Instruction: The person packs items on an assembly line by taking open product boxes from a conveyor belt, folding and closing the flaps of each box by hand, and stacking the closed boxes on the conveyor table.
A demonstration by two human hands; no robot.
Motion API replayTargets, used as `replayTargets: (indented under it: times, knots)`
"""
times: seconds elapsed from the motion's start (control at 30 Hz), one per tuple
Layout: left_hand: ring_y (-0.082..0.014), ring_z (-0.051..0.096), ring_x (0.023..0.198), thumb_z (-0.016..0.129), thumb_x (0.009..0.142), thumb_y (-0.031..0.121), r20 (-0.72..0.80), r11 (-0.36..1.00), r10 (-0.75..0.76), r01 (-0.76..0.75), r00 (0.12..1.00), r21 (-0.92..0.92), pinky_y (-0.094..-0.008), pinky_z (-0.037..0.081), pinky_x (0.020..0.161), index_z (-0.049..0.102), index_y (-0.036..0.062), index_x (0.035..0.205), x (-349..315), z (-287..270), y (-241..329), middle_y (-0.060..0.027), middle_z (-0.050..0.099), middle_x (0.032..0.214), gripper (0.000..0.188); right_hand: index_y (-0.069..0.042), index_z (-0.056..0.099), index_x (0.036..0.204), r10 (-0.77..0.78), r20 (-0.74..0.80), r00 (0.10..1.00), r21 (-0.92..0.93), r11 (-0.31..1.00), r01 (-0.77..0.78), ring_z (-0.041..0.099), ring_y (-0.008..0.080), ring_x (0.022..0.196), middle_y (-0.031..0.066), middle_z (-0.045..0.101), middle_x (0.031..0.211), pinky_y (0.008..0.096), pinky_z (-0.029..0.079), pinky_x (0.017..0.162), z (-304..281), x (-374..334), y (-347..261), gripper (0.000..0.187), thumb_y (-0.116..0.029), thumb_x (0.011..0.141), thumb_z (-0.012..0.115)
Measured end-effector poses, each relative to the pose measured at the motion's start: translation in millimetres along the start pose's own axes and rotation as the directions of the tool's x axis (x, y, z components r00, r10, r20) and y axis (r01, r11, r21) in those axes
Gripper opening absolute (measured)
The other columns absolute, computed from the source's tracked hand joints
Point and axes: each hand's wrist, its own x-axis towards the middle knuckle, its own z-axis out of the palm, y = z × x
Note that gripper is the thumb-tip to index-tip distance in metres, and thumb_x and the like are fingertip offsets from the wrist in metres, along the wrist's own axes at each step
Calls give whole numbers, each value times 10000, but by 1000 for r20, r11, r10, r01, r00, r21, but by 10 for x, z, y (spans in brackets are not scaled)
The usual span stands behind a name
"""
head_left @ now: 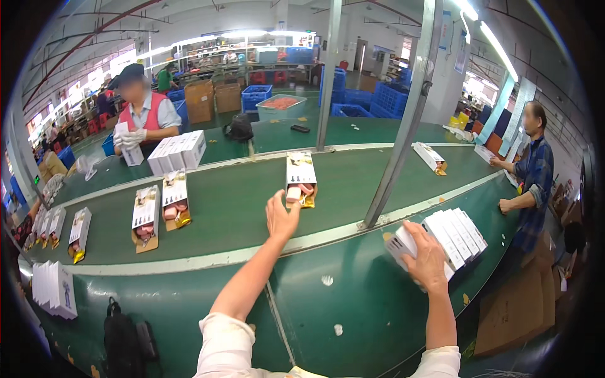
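My left hand [282, 215] reaches over the green belt with fingers apart. Its fingertips come up beside the open lower end of a white printed carton [300, 168]. Pink parts [305, 189] and a bit of yellow-gold wrapping show in that opening. At the right, my right hand [426, 255] is wrapped over a closed white box [403, 247], which looks slightly smeared by motion. That box is at the left end of a row of similar white boxes [455, 234] on the near green table.
More open cartons [146, 217] lie on the belt [233, 201] at left, and one [430, 157] at right. A metal post [403, 132] rises between my hands. Co-workers stand across the belt and at right. A black bag [123, 337] lies near left.
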Motion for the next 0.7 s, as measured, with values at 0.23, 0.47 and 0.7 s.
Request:
replayTargets:
  times: [0.23,0.47,0.7]
  knots:
    - [-438,643,1117,534,933,393,258,943,-215,131,942,307,-520,510,964,679,144,1238,733,296,-151,-213,697,1168,419,-196,569,1399,89,-276,957,-298,938,-174,407,415,1406,161,511,1468,572,274,1183,535,-386,-54,616,-134,814,753]
    - [-423,691,1038,605,882,130,324,926,-86,-45,942,375,-498,560,898,769,131,1030,846,-254,162,-201,728,1078,221,-200,648,1324,-89,-282,955,-99,993,64,532,363,1290,143,524,1466,524,382,1110,624,-491,-505,540,-126,803,769]
    - [-322,720,951,631,853,166,637,673,195,-574,746,466,-427,579,804,783,230,1017,1007,-1612,1154,-97,755,1014,232,-167,652,1330,-101,-179,979,390,906,165,653,389,1127,202,549,1437,442,535,935,438,-553,-1112,543,-98,808,784]
